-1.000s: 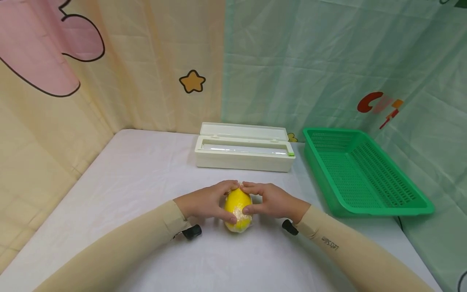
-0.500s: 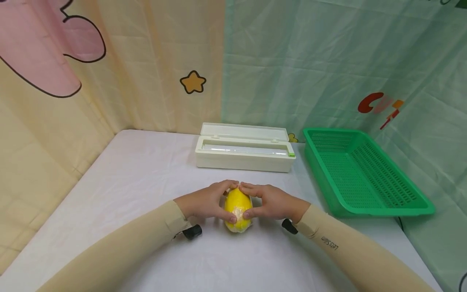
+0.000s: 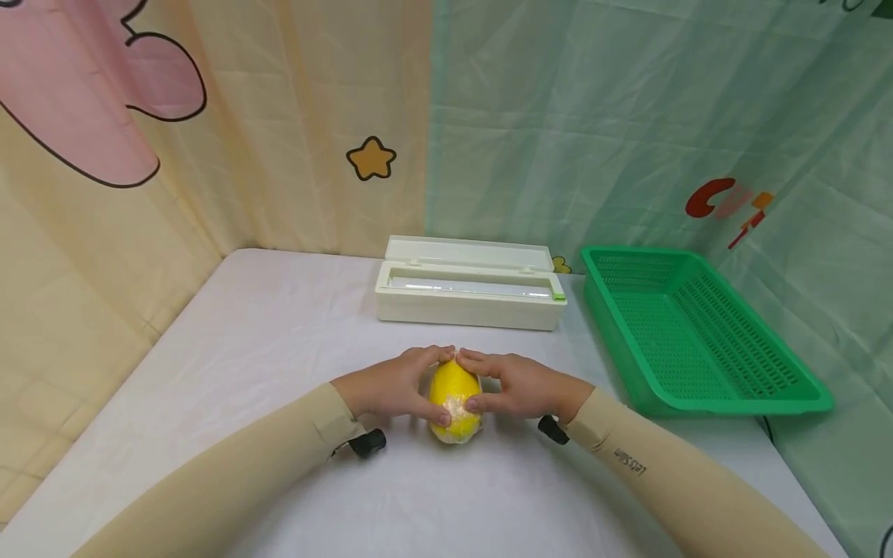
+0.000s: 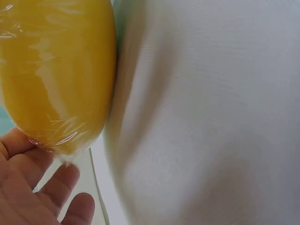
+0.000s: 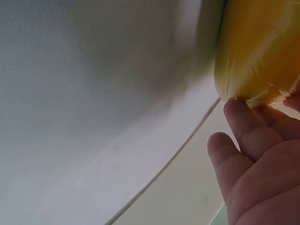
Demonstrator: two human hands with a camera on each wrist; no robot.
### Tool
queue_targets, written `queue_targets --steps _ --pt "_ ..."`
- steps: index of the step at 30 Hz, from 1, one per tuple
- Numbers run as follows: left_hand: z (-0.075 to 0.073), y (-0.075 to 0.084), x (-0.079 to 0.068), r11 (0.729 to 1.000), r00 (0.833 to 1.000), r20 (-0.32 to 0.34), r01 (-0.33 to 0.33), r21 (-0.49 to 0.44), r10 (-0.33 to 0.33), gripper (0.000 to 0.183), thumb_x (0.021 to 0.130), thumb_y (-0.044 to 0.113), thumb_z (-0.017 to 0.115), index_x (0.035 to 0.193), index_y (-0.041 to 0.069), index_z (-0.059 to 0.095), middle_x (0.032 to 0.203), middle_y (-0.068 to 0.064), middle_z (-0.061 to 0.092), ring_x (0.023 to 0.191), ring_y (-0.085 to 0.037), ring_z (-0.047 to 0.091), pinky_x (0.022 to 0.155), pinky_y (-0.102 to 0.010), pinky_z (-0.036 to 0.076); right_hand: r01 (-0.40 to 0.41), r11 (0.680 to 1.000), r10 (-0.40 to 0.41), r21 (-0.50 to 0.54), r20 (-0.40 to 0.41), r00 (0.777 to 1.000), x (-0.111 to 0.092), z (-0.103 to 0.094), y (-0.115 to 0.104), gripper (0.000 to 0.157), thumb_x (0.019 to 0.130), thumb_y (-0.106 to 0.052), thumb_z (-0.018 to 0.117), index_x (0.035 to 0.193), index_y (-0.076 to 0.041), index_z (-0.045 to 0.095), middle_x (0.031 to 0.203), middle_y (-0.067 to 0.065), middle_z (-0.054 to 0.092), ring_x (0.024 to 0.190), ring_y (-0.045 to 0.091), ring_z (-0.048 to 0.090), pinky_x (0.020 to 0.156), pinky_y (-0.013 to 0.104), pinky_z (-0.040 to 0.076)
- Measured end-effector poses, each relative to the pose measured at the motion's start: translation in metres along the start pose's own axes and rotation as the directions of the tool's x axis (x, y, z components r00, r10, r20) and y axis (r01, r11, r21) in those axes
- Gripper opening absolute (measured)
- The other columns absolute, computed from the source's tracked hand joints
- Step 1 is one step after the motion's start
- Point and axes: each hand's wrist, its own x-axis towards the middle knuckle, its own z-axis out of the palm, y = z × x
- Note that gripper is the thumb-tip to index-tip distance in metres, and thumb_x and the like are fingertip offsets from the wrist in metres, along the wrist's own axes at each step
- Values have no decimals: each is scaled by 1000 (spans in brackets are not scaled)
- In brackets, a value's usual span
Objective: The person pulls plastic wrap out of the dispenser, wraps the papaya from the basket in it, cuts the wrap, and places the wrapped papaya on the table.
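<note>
An oval yellow fruit (image 3: 453, 387), wrapped in clear cling film, is held at the front middle of the white table. My left hand (image 3: 398, 384) grips it from the left, thumb on the near part and fingertips at the far end. From the other side my right hand (image 3: 526, 385) holds it the same way, its thumb on the shiny, bunched film. In the left wrist view, fingers (image 4: 61, 180) touch gathered film at the end of the fruit (image 4: 61, 70). Fingertips (image 5: 234, 110) of the right hand meet the wrapped end in the right wrist view.
Behind the hands stands a long white cling film box (image 3: 470, 311), lid raised, with a roll inside and a green slider at its right end. A green perforated basket (image 3: 725, 404) sits at the right. Printed curtains (image 3: 558, 139) border the white table (image 3: 293, 310).
The right thumb has shifted slightly over the film. Both hands and the fruit otherwise keep their places.
</note>
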Motion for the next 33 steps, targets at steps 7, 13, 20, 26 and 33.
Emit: queue_targets --steps 7,13,20,26,33 --pt "0 -1 -2 999 1000 25 -9 -32 10 106 84 55 85 166 19 27 171 0 35 155 -22 38 128 -54 30 6 1000 -5 7 -20 1000 0 2 -3 79 98 -45 73 162 -14 38 171 4 34 157 31 37 124 53 37" --pt "0 -3 -2 998 1000 28 9 -67 -7 103 87 56 81 166 23 25 167 -1 40 152 -22 40 127 -55 31 0 1000 0 -9 -27 1000 0 2 -6 79 98 -45 73 162 -13 39 171 4 34 157 30 38 124 52 37" --pt "1 -1 0 999 1000 0 -11 -50 11 101 85 56 84 166 25 31 166 4 41 151 -21 41 126 -55 33 -23 1000 24 20 -73 997 -1 6 -3 82 95 -47 76 161 -14 42 164 6 47 151 31 47 122 55 40" --pt "3 -1 2 997 999 -8 -46 -65 46 98 85 50 86 163 21 35 167 1 39 151 -23 41 126 -54 33 -22 996 31 82 -108 994 -1 9 1 81 91 -45 81 156 -16 43 157 6 54 144 32 54 120 60 40" --pt "5 5 -2 997 999 -28 44 -57 -46 110 80 56 88 166 15 31 171 -3 35 154 -27 41 126 -55 35 -16 999 21 38 -113 993 -3 8 -1 84 91 -45 81 158 -9 46 164 8 46 150 32 47 123 56 38"
